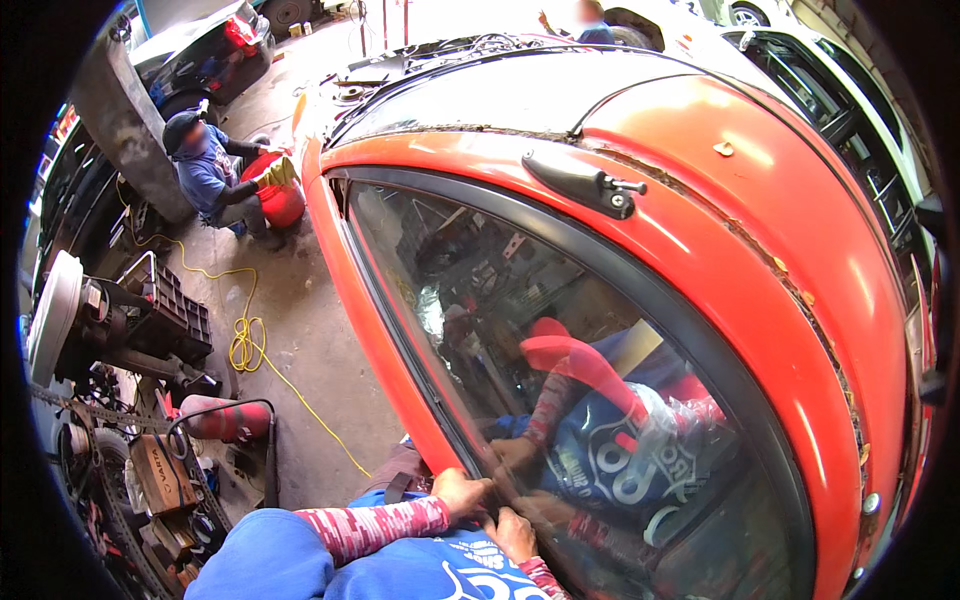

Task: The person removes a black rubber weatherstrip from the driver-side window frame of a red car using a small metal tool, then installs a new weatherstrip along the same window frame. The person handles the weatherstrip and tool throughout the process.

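Both hands press at the lower left corner of the glass (560, 330) of a red car (800, 250) — the left hand (462, 492) lies flat with fingers bent onto the black rubber seal (440, 405), the right hand (513, 532) just beside it, fingers curled on the seal's edge. The glass is smooth, curved, reflective; the paint is chipped along one seam. One black wiper mount (590, 185) sits above — a crouching person (215, 175) holds one red can (283, 195).

Stained concrete workshop floor beside the red car

The concrete floor (310, 340) carries a coiled yellow hose (245, 345) trailing across it, a red gas cylinder (222, 417) lying on its side, a black plastic crate (180, 315), and a red bucket (282, 197) beside a crouching person (212, 175).
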Demonstrator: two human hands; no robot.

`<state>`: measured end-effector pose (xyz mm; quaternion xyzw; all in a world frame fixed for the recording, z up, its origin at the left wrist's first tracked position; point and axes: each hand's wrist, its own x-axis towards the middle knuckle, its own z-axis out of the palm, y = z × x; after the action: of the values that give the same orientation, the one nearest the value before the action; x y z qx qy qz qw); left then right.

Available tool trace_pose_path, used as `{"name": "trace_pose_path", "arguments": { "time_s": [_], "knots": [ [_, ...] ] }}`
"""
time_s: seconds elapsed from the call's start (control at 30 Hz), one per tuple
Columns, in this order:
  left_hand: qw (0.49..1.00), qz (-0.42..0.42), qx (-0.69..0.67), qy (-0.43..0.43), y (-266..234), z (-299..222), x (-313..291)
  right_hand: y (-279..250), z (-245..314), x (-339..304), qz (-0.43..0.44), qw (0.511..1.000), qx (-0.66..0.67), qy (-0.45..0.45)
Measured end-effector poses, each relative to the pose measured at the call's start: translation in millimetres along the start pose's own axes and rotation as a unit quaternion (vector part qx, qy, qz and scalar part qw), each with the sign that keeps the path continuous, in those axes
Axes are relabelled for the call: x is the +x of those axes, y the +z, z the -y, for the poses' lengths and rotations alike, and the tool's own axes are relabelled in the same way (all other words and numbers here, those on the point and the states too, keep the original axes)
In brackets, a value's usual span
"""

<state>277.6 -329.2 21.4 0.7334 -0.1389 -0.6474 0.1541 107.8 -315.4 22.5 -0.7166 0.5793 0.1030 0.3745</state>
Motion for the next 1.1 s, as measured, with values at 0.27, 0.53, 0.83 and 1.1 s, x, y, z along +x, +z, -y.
{"name": "trace_pose_path", "arguments": {
  "time_s": [0.27, 0.53, 0.83, 1.1],
  "knots": [
    [0.966, -0.022, -0.252, -0.045, 6.9, 5.2, 10.7, 7.8, -11.9, 6.6, 0.0, 0.994, 0.106, -0.041],
    [0.992, -0.075, -0.076, 0.061, 9.9, 16.2, 16.6, 3.0, -17.8, 4.3, 0.021, 0.99, 0.098, -0.099],
    [0.987, -0.092, -0.125, 0.04, 15.9, 1.0, 6.3, -6.2, -13.9, 3.3, 0.017, 0.984, 0.118, -0.131],
    [0.987, -0.073, -0.142, 0.033, 12.7, 4.8, 5.8, -12.6, -11.9, 2.5, 0.047, 0.984, 0.123, -0.121]
  ]
}}
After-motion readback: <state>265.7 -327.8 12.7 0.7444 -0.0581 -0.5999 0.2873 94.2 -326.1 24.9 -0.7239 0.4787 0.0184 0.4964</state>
